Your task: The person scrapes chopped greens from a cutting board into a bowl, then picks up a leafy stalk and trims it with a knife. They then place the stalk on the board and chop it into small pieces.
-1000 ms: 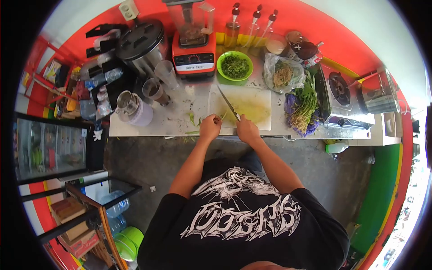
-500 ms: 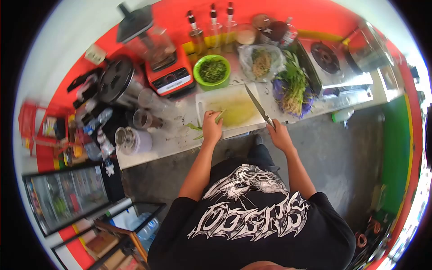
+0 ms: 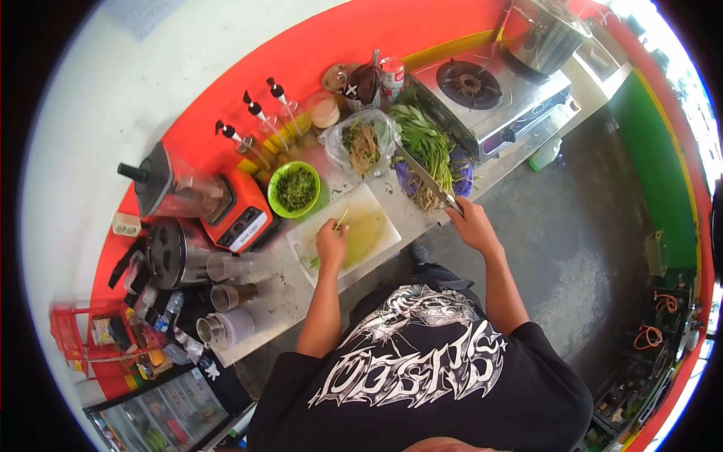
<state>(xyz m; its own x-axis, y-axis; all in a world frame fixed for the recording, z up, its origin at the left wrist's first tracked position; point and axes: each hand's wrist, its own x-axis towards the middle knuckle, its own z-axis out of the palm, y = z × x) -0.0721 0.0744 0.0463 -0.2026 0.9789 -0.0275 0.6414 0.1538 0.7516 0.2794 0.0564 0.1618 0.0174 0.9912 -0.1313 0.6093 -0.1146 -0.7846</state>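
My left hand [image 3: 331,242] is closed around a thin green herb stem [image 3: 343,218], over the left part of a white cutting board [image 3: 363,218]. A few leaves show below my fingers, and wet green stains mark the board. To the right, my right hand [image 3: 474,224] grips the handle of a kitchen knife [image 3: 427,177]. The blade points away from me and overlaps a bunch of leafy greens with roots [image 3: 426,143] in this view. Purple wrapping [image 3: 461,172] lies under that bunch. Behind the board stands a bright green bowl [image 3: 280,205] of chopped greens.
A clear plastic bag [image 3: 376,134] of rooty greens sits behind the board. Pump bottles [image 3: 260,120] line the wall beside a red blender [image 3: 239,215]. Cups [image 3: 226,296] stand at the left. At the right are a gas stove [image 3: 493,98] and a large pot [image 3: 544,38].
My view has turned, so the counter appears tilted. The knife has moved from the board's right edge to over the leafy bunch. My left hand keeps the stem, now over the board.
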